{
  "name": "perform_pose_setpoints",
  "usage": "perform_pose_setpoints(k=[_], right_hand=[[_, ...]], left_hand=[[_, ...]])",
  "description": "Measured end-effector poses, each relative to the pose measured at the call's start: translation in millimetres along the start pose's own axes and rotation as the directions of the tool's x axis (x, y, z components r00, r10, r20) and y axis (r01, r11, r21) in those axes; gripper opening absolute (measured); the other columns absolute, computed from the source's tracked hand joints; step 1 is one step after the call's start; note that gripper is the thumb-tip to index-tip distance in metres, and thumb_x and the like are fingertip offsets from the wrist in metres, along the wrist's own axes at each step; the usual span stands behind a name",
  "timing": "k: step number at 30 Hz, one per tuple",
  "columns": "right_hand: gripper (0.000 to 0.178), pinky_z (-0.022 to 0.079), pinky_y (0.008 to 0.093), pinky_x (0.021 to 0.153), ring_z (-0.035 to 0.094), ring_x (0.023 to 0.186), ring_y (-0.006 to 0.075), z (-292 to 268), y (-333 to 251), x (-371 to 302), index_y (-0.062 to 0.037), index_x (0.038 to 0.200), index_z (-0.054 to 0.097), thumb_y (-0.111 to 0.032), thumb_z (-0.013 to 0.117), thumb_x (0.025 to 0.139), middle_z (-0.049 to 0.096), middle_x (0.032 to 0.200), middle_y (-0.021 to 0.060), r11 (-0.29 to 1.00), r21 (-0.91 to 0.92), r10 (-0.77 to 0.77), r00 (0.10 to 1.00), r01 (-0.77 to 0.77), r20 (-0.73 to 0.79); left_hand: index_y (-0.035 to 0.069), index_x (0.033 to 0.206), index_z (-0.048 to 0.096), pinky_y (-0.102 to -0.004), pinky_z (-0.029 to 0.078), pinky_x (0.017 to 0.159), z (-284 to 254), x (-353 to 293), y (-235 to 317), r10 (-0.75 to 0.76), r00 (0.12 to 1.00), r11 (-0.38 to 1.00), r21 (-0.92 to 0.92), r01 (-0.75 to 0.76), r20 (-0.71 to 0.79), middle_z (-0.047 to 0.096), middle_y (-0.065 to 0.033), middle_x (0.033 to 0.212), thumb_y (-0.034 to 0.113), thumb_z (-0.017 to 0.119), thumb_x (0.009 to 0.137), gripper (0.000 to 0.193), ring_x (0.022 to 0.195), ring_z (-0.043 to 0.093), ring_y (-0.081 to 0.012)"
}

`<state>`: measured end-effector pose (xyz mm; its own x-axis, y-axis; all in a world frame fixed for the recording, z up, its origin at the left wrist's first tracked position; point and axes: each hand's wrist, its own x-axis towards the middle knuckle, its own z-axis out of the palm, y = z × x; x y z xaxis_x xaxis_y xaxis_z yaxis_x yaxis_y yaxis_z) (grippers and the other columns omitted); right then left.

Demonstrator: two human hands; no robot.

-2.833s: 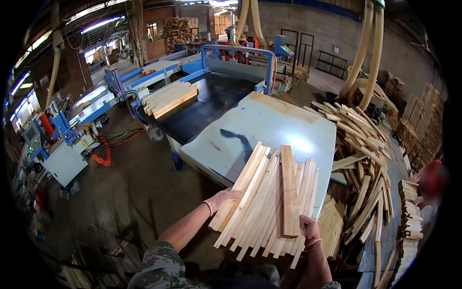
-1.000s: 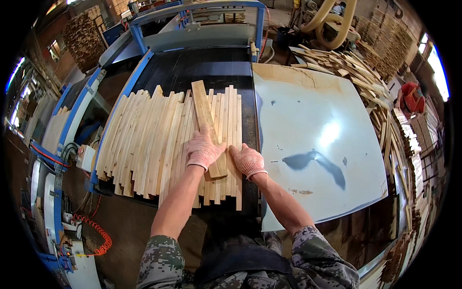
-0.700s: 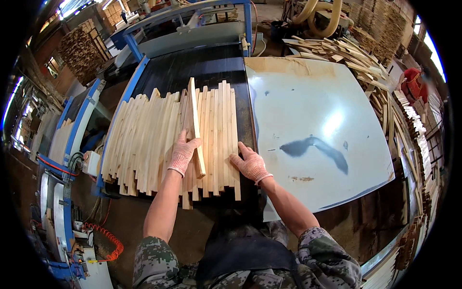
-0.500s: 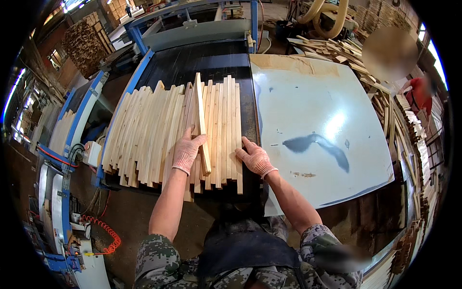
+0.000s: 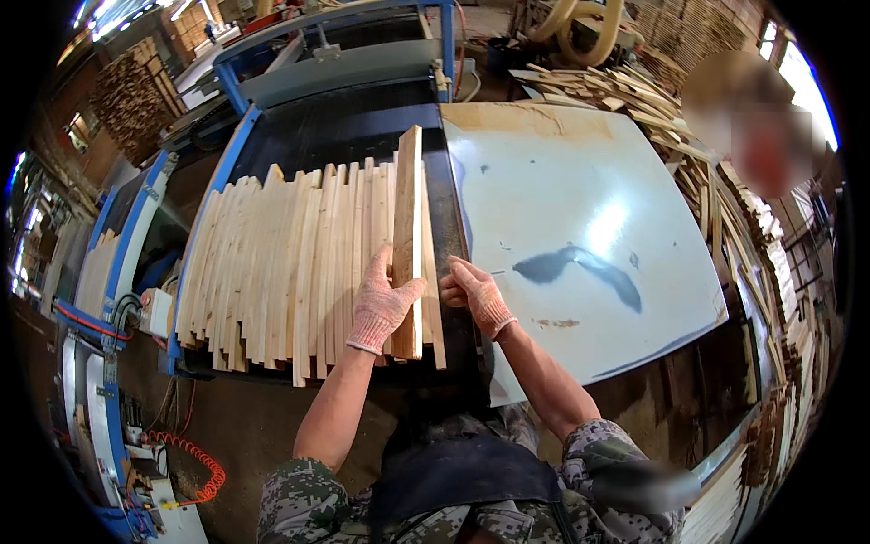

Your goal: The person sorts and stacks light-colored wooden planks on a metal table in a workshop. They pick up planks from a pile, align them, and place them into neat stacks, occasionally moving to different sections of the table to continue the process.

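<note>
My gloved left hand [image 5: 384, 299] is closed around a wooden strip [image 5: 409, 227], raised on edge above the others with its broad brown face showing. Beneath and to its left, a row of pale wooden strips [image 5: 272, 272] lies side by side on the black conveyor belt [image 5: 344, 127], their near ends uneven. My right hand [image 5: 475, 290], also gloved, is off the wood, just right of the row by the edge of the pale metal sheet [image 5: 580, 208]. Its fingers are curled together, and whatever they may pinch is too small to make out.
A blue machine frame [image 5: 335, 68] crosses the far end of the belt. Loose boards [image 5: 625, 100] are heaped beyond the metal sheet. At the left stands another blue-edged conveyor [image 5: 127, 227], with a coiled orange hose [image 5: 204, 467] below it. A person in red [image 5: 770, 150] is at the far right.
My left hand has moved right with the strip, which now stands turned on edge near the row's right end. My right hand has come off the outer strip and its fingers have curled in.
</note>
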<state>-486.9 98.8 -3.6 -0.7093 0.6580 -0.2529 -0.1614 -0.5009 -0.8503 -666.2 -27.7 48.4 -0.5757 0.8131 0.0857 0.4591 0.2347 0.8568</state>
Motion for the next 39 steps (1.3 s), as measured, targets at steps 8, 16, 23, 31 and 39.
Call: perform_pose_setpoints(k=[8,16,23,31,39], right_hand=[[0.057,0.058,0.0368,0.089,0.070,0.102,0.0190,3,-27,-32,-0.0020,0.141,0.061,-0.050,0.057,0.111,0.071,0.117,0.0092,0.953,0.304,0.012,0.998,0.006,-0.060],[0.033,0.059,0.0370,0.096,0.071,0.108,0.0202,-47,-11,-49,-0.0007,0.127,0.068,-0.027,0.064,0.107,0.073,0.118,0.0105,0.941,0.318,-0.059,0.983,0.112,-0.171],[0.029,0.056,0.0397,0.101,0.070,0.109,0.0243,-59,5,-62,0.0025,0.123,0.069,-0.020,0.064,0.106,0.074,0.118,0.0122,0.855,0.502,0.010,0.965,0.127,-0.262],[0.031,0.056,0.0392,0.103,0.070,0.111,0.0237,-76,16,-54,0.0055,0.127,0.067,-0.016,0.062,0.106,0.074,0.117,0.0130,0.933,0.354,0.004,0.977,0.073,-0.212],[0.039,0.065,0.0404,0.089,0.077,0.098,0.0238,-73,5,-46,0.0058,0.138,0.064,-0.019,0.064,0.107,0.076,0.118,0.0144,0.914,0.399,0.086,0.996,-0.072,-0.017]], left_hand=[[0.002,0.157,0.048,-0.0407,0.054,0.105,45,-11,53,0.050,0.965,0.999,-0.025,-0.045,0.257,0.064,-0.0182,0.129,0.032,0.085,0.084,0.088,0.120,0.065,-0.0289],[0.004,0.149,0.059,-0.0441,0.051,0.112,79,-21,81,0.047,0.908,0.996,0.055,-0.077,0.417,0.059,-0.0208,0.138,0.040,0.088,0.084,0.080,0.131,0.061,-0.0349],[0.005,0.139,0.066,-0.0446,0.055,0.101,91,-26,58,0.140,0.881,0.990,-0.039,-0.137,0.452,0.066,-0.0189,0.130,0.036,0.079,0.092,0.058,0.118,0.068,-0.0356],[0.015,0.138,0.070,-0.0559,0.022,0.130,77,-13,16,0.272,0.894,0.710,0.553,-0.436,0.356,0.060,-0.0105,0.154,0.026,0.073,0.092,0.048,0.152,0.044,-0.0340],[0.015,0.139,0.070,-0.0517,0.024,0.131,66,-19,14,0.191,0.926,0.781,0.521,-0.344,0.325,0.059,-0.0088,0.156,0.024,0.073,0.093,0.046,0.154,0.042,-0.0330]])
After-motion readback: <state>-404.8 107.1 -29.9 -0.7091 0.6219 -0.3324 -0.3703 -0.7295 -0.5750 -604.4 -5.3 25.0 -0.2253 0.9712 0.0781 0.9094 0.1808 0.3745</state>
